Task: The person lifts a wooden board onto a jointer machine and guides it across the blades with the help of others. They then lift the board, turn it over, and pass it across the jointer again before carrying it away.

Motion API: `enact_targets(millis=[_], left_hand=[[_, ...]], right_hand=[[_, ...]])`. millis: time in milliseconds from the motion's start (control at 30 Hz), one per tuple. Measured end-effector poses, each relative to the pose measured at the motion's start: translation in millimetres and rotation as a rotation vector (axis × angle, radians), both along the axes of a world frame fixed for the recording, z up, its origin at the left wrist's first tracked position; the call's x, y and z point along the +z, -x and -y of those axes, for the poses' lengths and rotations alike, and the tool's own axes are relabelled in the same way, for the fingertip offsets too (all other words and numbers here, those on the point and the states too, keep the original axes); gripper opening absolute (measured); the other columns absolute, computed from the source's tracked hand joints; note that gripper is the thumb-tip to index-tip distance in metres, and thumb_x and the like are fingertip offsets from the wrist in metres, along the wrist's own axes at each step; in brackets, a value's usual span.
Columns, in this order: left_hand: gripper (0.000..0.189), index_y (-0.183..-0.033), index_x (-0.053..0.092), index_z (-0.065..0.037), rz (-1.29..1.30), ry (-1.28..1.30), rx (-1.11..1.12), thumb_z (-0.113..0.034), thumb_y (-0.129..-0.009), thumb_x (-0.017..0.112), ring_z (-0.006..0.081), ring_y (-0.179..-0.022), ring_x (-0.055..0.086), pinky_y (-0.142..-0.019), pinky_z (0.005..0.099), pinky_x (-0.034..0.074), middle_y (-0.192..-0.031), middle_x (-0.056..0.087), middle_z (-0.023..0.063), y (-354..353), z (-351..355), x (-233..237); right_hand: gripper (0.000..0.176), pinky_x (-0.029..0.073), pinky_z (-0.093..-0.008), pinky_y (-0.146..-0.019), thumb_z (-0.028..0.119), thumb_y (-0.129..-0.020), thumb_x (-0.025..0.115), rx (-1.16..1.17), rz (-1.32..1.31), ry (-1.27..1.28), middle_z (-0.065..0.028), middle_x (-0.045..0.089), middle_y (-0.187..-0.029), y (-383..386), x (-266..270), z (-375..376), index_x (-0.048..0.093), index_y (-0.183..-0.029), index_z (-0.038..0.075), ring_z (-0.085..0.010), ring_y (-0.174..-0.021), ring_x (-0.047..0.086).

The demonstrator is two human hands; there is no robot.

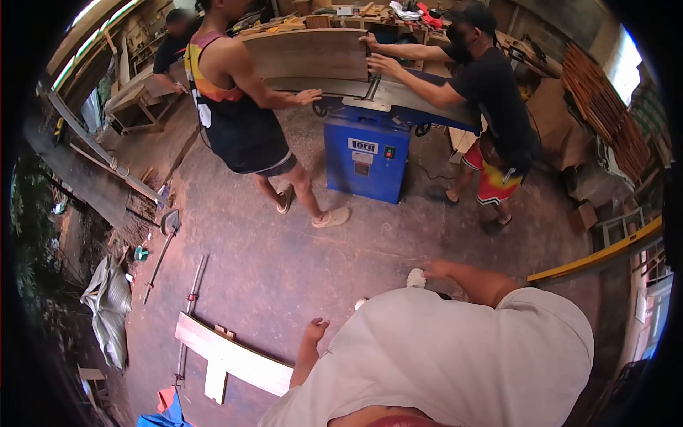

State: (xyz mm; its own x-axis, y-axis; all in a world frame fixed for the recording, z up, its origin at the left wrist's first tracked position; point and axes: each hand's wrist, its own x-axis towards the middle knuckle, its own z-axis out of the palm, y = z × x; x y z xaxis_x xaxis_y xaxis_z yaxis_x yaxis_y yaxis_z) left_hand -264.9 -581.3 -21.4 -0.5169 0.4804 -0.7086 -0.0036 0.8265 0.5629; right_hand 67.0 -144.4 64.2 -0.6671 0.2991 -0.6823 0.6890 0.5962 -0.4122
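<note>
My left hand (316,329) hangs low at my left side with its fingers loosely bent and apart, holding nothing that I can see. Nearest to it on the floor lies a T-shaped assembly of pale boards (238,359), partly covered by my forearm. Across the front of my white shirt, my right hand (440,270) is held out near my shoe (417,277) as seen from above. Its fingers look stretched out and nothing shows in them, though they are small in view.
Ahead, two people steady a wide wooden board (306,55) on a blue jointer (366,158). A third person is at the back left. A bar clamp (192,302) lies beside the pale boards, a grey sack (108,309) at left, and a yellow bar (597,249) at right.
</note>
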Motion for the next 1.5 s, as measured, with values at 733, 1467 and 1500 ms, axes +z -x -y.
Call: enact_targets(millis=[733,1467,1500], left_hand=[[0.075,-0.135,0.058,0.003,-0.054,-0.001,-0.138,-0.049,-0.084,0.074,0.0359,-0.118,0.064,-0.102,0.0402,0.050,-0.124,0.067,0.0264,10,-54,28],[0.073,-0.136,0.059,-0.001,-0.131,-0.016,-0.162,-0.050,-0.084,0.074,0.0370,-0.115,0.065,-0.101,0.0421,0.050,-0.123,0.066,0.0259,-14,-225,86],[0.073,-0.136,0.059,-0.001,-0.127,-0.020,-0.141,-0.050,-0.084,0.074,0.0370,-0.115,0.065,-0.101,0.0421,0.050,-0.123,0.066,0.0259,-17,-221,86]], right_hand=[[0.075,0.041,-0.0442,-0.111,0.058,-0.089,0.063,-0.151,-0.033,-0.035,-0.0239,0.054,-0.143,-60,-21,-6,0.055,-0.140,0.003,-0.0384,-0.131,0.053],[0.087,0.037,-0.0415,-0.116,0.063,-0.092,0.059,-0.152,0.157,0.195,-0.0227,0.049,-0.149,-124,-105,-142,0.044,-0.148,-0.001,-0.0355,-0.139,0.047],[0.086,0.037,-0.0411,-0.115,0.061,-0.092,0.060,-0.136,0.133,0.174,-0.0227,0.050,-0.149,-114,-104,-150,0.043,-0.149,-0.001,-0.0357,-0.139,0.048]])
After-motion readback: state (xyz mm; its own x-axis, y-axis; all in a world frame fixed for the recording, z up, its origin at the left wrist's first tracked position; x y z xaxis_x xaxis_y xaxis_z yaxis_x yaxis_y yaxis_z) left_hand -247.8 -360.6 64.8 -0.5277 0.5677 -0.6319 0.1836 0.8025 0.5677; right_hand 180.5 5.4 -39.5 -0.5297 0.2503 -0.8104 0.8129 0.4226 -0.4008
